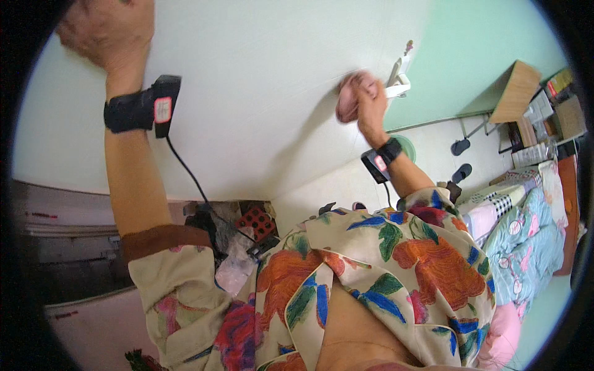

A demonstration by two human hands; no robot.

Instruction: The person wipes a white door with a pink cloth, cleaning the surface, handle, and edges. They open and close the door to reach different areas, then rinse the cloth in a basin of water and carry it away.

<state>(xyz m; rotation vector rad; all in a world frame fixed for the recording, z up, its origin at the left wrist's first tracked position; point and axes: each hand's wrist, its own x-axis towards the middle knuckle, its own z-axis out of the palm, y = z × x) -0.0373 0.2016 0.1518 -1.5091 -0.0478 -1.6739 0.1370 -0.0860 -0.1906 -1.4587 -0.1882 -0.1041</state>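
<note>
A broad white door-like panel (247,74) fills the upper middle. My right hand (370,102) is closed around a bunched pink cloth (348,99), which rests against the panel beside a white lever handle (399,86). Some blur covers the cloth and the fingers. At the upper left my left hand (114,31) is raised to the panel, partly beyond the picture's edge. Its fingers are dark and smeared, so their shape is unclear. A black strap with a cable is on each wrist.
At right are a bed with blue-green bedding (520,241), dark slippers (461,147), a wooden board (515,91) and stacked boxes (569,116). A green basin (405,148) stands behind my right wrist. Lower left are a red perforated crate (255,224), a clear plastic bag (236,263) and a pale cabinet (93,334).
</note>
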